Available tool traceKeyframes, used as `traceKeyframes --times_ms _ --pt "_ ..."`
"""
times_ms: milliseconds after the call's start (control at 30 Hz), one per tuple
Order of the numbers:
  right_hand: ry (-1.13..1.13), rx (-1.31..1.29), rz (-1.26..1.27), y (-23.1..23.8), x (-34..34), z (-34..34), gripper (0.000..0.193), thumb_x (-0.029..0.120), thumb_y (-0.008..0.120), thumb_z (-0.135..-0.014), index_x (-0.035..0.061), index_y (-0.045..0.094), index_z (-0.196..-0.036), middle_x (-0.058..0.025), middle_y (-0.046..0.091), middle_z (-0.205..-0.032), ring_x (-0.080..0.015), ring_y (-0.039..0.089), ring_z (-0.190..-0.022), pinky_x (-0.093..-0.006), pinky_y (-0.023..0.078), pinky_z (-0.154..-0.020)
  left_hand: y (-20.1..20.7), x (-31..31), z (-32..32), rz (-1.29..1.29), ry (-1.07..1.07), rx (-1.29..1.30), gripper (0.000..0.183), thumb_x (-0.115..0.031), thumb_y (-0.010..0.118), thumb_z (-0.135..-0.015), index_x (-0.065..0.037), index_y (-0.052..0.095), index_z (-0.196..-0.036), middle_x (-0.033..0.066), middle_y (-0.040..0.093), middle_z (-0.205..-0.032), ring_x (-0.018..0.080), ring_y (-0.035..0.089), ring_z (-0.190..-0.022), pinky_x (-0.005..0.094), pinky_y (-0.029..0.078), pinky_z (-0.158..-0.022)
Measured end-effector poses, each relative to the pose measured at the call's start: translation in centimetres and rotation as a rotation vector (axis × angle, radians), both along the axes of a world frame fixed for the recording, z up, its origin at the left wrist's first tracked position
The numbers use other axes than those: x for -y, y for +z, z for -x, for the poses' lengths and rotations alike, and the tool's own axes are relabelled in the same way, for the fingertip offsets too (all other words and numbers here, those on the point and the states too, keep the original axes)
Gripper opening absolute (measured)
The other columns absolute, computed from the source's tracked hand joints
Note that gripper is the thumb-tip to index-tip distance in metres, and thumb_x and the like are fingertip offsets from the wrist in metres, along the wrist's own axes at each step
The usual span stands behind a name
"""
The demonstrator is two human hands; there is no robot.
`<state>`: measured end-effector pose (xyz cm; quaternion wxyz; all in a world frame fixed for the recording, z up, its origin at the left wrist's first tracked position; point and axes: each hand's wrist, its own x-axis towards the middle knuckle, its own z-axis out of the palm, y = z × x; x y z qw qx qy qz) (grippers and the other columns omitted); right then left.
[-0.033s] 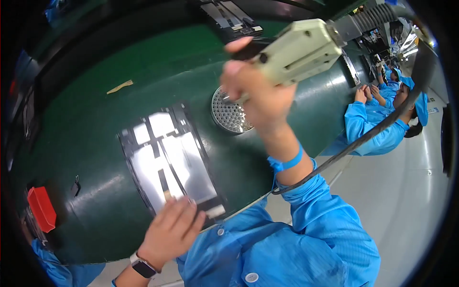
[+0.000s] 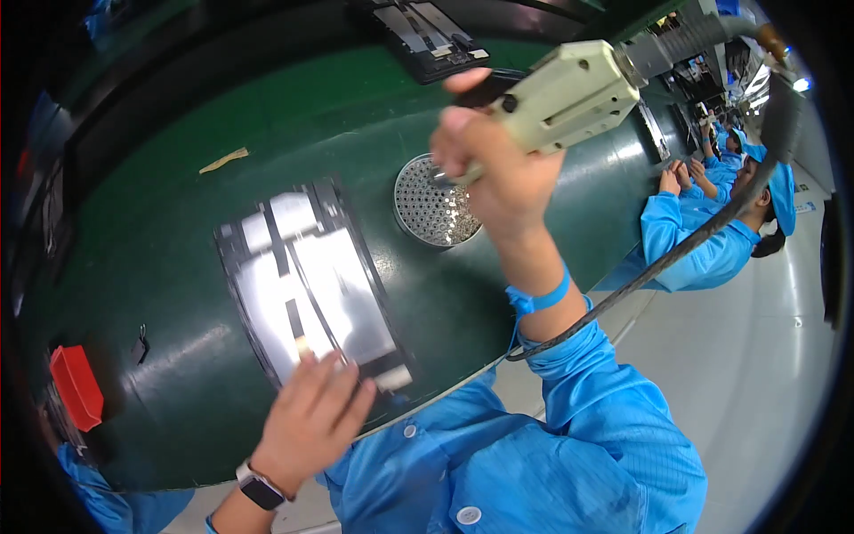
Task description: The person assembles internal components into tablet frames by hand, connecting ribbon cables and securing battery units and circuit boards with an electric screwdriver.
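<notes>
My right hand is wrapped round a cream-coloured electric screwdriver, held over a round metal tray with many small holes. The screwdriver's tip is at the tray, but the hand partly hides the tray's right side, where small shiny screws seem to lie. On the green table lies a flat tablet-like device with silvery panels and a black frame. Its near end is under the fingers of my left hand, which lie spread and flat on it.
A thick cable runs from the screwdriver past my right arm. A similar device lies at the back. On the left are a red bin, a small black piece and a tan strip. Co-workers in blue sit at right.
The tablet-like device has shifted slightly left and away from me, my left hand moving with it. My right hand and the screwdriver have moved a little to the right.
</notes>
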<state>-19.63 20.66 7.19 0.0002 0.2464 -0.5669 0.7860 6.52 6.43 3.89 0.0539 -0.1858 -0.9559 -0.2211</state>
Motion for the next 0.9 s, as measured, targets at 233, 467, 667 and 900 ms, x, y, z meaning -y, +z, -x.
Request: traceKeyframes --times_ms 233,467,667,900 --pt "-0.090 0.074 -0.085 -3.3 -2.8 3.1 0.021 -0.004 0.064 -0.080 -0.0057 0.061 -0.101 -0.0058 0.054 -0.062 -0.0142 0.052 -0.050 -0.0317 0.046 -0.052 0.9 2.6 6.8 0.072 -0.027 -0.200 0.032 -0.006 0.069 -0.078 -0.004 0.068 -0.110 0.0120 0.065 -0.114 0.0306 0.062 -0.104 0.0453 0.052 -0.090" --pt "-0.051 0.136 -0.117 -3.5 -2.5 3.3 0.022 -0.002 0.065 -0.080 -0.0057 0.060 -0.101 -0.0052 0.055 -0.062 -0.0137 0.051 -0.049 -0.0307 0.047 -0.052 0.0 1.9 7.4 0.019 -0.136 -0.228 0.021 -0.003 0.072 -0.074 0.003 0.069 -0.095 0.0124 0.066 -0.101 0.0259 0.063 -0.091 0.0353 0.053 -0.074" --pt "-0.055 0.123 -0.137 -4.0 -2.9 3.3 0.021 -0.002 0.065 -0.079 -0.0058 0.060 -0.100 -0.0053 0.055 -0.062 -0.0133 0.052 -0.049 -0.0305 0.047 -0.052 -1.1 1.2 8.1 -0.467 0.239 -0.060 0.025 0.008 0.071 -0.074 0.003 0.068 -0.098 0.0132 0.064 -0.097 0.0279 0.061 -0.081 0.0367 0.051 -0.068" --pt "-0.052 0.135 -0.130 -4.0 -2.4 2.8 0.019 -0.003 0.064 -0.079 -0.0059 0.060 -0.097 -0.0061 0.055 -0.063 -0.0136 0.052 -0.049 -0.0304 0.047 -0.051 -1.3 0.9 8.0 -0.230 0.274 -0.146 0.027 0.006 0.074 -0.074 0.005 0.067 -0.100 0.0124 0.062 -0.096 0.0284 0.058 -0.084 0.0370 0.051 -0.071"
